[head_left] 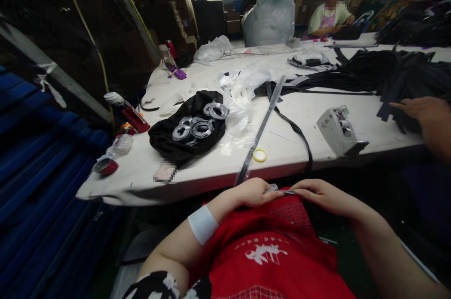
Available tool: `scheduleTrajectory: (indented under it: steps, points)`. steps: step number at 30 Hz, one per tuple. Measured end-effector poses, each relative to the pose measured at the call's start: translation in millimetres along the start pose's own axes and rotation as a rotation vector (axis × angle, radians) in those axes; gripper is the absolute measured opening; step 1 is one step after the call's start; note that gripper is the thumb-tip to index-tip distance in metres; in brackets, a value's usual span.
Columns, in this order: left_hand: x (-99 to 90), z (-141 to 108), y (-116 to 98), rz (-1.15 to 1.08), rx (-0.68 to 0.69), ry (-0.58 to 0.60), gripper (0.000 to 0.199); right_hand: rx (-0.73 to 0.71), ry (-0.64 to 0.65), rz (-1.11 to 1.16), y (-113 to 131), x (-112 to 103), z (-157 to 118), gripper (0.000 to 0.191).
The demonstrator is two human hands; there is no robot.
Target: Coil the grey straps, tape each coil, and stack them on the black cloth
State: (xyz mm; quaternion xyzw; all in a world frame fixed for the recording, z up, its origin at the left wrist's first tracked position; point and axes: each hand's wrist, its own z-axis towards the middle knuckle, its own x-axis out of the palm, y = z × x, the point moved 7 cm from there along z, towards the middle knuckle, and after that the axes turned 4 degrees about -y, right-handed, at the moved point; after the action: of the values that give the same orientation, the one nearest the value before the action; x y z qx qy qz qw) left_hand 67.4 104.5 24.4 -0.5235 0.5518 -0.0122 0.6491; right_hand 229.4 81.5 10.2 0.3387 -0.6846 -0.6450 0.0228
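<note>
In front of my red apron, my left hand (256, 192) and my right hand (319, 194) are close together. Both are closed in a pinch on a thin grey strip (289, 192) whose short middle part shows between them. A bit of something pale pokes out by the left thumb and index finger. A long, shiny strip (265, 122) with a dark lower end lies across the white table (225, 174) and runs over its edge close to my left hand. Whether it is the same strip cannot be made out. A yellow ring (260, 155) lies beside it.
Several coiled grey rolls (202, 128) lie on a black cloth (162, 137). A tape dispenser (340, 129) stands right of a black strap (299, 132). A red bottle (132, 113) stands left. Another person's hand (423, 111) touches black straps (405, 78); a person (327, 17) sits behind.
</note>
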Motion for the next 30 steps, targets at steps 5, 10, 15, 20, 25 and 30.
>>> scheduleTrajectory:
  steps: [5,10,15,20,25,30]
  points:
    - [12.1,-10.7,-3.5,-0.765,-0.165,0.222,0.069,-0.065,-0.105,-0.091,1.7,2.0,5.7,0.051]
    - [25.1,-4.5,-6.1,-1.348,-0.220,0.275,0.075,-0.196,-0.355,0.153,11.6,28.3,11.0,0.062]
    - [39.5,9.3,2.6,-1.568,-0.193,0.160,0.075,-0.173,-0.360,0.391,5.6,44.1,19.1,0.070]
    - [21.0,1.1,34.0,-0.904,-0.197,-0.351,0.056,-0.143,-0.092,0.193,3.9,37.7,14.4,0.050]
    - [42.4,-19.5,15.0,-0.401,-0.101,-0.228,0.049,-0.083,0.081,0.167,-10.0,68.8,6.2,0.046]
    - [60.7,-31.2,22.3,-0.477,-0.143,-0.281,0.044,0.028,0.147,0.203,-38.7,99.3,0.9,0.051]
